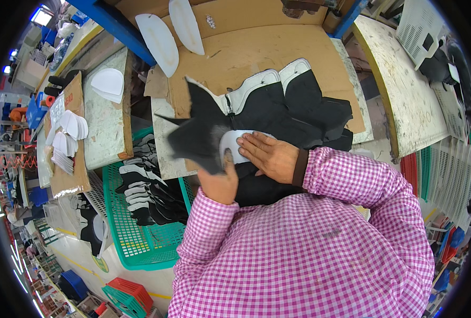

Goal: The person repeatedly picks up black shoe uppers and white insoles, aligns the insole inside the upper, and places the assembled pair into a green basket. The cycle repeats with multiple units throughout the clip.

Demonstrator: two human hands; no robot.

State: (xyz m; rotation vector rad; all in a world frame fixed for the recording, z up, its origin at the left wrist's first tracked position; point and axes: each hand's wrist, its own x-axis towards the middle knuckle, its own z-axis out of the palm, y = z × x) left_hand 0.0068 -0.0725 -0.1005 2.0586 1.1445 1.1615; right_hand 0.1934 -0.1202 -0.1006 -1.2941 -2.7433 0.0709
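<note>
Black cut piece: a pointed, dark fabric shape that I see lifted at the left edge of the cardboard-covered bench, its lower edge pinched in my left hand.
Left hand: closed on the black cut piece, thumb on top, held just left of the other hand.
Right hand: laid flat with fingers spread, pressing down on the white insert; it grips nothing.
White insert: a rounded pale piece lying on the stack, partly under my fingertips and touching the black cut piece.
Stack of black pieces: spread over the bench beyond my hands, some with white edges showing.
Green basket: to my left below the bench, holding more black and white cut pieces.
White soles: two long pale shapes at the far left of the bench, well apart from my hands.
</note>
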